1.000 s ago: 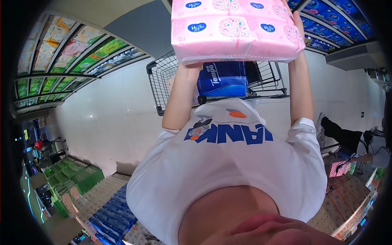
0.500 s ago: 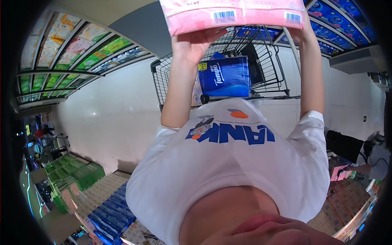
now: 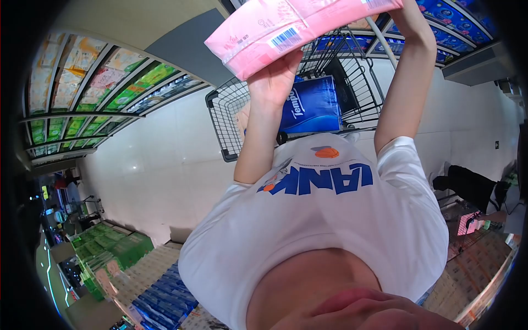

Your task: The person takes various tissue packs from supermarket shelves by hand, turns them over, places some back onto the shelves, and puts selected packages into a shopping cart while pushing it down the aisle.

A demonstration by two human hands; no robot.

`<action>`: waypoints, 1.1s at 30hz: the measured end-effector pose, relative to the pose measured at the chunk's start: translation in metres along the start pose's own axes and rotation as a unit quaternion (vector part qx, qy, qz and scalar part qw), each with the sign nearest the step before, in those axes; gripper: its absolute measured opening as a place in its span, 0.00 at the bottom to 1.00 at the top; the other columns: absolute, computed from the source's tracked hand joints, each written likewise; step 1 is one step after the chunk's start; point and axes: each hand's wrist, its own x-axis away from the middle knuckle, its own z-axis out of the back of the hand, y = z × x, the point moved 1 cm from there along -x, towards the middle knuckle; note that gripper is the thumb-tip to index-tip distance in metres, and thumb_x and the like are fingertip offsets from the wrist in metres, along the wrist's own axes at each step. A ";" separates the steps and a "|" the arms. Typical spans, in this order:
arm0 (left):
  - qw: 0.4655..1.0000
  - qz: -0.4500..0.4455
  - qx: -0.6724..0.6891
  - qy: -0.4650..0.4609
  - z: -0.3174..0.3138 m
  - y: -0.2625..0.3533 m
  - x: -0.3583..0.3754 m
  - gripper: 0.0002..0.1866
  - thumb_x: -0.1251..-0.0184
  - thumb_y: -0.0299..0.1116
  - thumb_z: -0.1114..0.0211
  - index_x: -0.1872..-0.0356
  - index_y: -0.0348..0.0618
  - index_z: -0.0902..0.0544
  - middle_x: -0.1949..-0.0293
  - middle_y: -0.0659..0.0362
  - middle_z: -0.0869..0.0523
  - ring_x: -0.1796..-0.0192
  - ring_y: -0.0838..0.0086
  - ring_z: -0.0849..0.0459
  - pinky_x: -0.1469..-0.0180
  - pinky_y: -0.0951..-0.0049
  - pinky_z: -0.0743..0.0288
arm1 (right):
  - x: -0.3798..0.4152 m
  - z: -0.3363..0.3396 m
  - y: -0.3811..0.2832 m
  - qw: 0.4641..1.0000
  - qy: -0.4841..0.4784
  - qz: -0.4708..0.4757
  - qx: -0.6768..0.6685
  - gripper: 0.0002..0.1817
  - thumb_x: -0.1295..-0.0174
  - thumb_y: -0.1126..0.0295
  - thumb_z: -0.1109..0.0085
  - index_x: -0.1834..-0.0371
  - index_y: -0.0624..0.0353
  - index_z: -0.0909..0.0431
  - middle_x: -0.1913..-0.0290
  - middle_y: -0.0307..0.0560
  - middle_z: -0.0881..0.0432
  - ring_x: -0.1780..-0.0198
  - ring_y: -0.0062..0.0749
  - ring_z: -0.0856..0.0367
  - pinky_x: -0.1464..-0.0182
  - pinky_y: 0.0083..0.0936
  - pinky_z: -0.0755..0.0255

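Note:
A pink plastic-wrapped tissue pack [image 3: 247, 47] with barcodes on its near side is held up in front of me, tilted so its left end hangs lower. My left hand [image 3: 276, 80] is closed on its lower left part from beneath, with most fingers hidden behind it. At the pack's right end is my right hand [image 3: 406, 19], wrist bent; its fingers are largely out of sight past the frame's top. Below and behind the pack stands a wire shopping cart [image 3: 223, 140]. Inside it lies a blue Tempo pack [image 3: 316, 104], partly covered by my left arm.
Shelves of packaged goods [image 3: 82, 80] rise at left, and blue packs [image 3: 448, 27] fill shelves at upper right. Stacked green packs [image 3: 115, 245] and blue boxes [image 3: 165, 300] stand lower left. Another person [image 3: 467, 187] is at far right beside a second cart [image 3: 454, 220].
The pink pack has turned from nearly level to tilted, its left end moving left and down, its right end up. Both hands have moved with it, and my right forearm now slants more.

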 end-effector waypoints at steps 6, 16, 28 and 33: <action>0.983 -0.029 -0.181 -0.017 0.046 0.014 -0.007 0.26 0.29 0.46 0.48 0.37 0.39 0.33 0.36 0.43 0.30 0.37 0.49 0.28 0.42 0.47 0.24 | 0.028 -0.075 -0.041 0.971 -0.106 0.140 0.163 0.25 0.30 0.63 0.54 0.34 0.68 0.36 0.35 0.50 0.30 0.34 0.32 0.34 0.32 0.27 0.43; 0.971 0.203 -0.119 -0.047 0.051 -0.016 0.004 0.42 0.34 0.63 0.54 0.28 0.43 0.45 0.30 0.43 0.40 0.30 0.42 0.42 0.32 0.33 0.50 | 0.028 -0.145 -0.058 0.885 -0.099 0.271 0.365 0.15 0.43 0.63 0.37 0.57 0.61 0.20 0.57 0.50 0.18 0.53 0.41 0.20 0.48 0.28 0.29; 0.981 0.026 -0.190 0.019 0.039 -0.026 0.007 0.40 0.32 0.62 0.55 0.28 0.43 0.46 0.29 0.48 0.41 0.30 0.50 0.41 0.33 0.41 0.45 | 0.065 -0.127 0.004 0.887 -0.061 0.449 0.086 0.12 0.55 0.72 0.35 0.86 0.56 0.31 0.69 0.45 0.21 0.61 0.36 0.25 0.56 0.30 0.30; 0.971 0.016 -0.236 0.045 0.025 -0.021 0.001 0.40 0.31 0.61 0.55 0.29 0.42 0.45 0.31 0.48 0.39 0.31 0.51 0.38 0.35 0.44 0.41 | 0.062 -0.136 -0.002 0.901 -0.047 0.425 0.075 0.10 0.55 0.75 0.35 0.81 0.55 0.29 0.63 0.47 0.23 0.57 0.36 0.26 0.53 0.31 0.30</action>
